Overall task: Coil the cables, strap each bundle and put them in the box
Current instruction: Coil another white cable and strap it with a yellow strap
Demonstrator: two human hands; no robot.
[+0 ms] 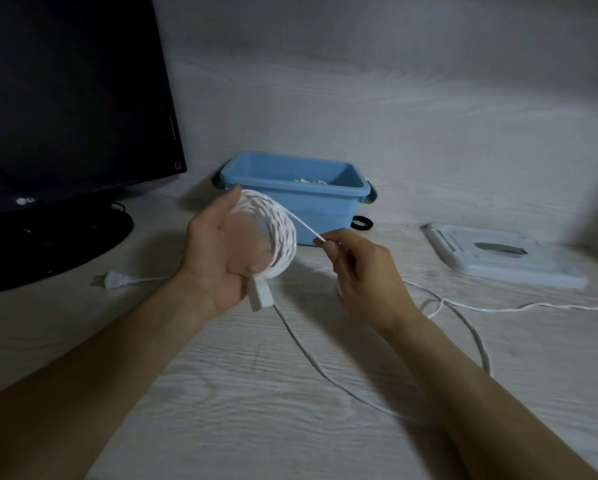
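Observation:
My left hand holds a coil of white cable wound around its fingers, with a white connector hanging below the palm. My right hand pinches the cable's free run just right of the coil, pulled taut. The rest of this cable trails loose over the table toward the right edge. Behind the coil stands the blue box, open, with something white inside. A black strap lies curled by the box's right side.
A dark monitor on a round black base fills the left. A white plug with its lead lies near that base. A flat white lid rests on the table at the right.

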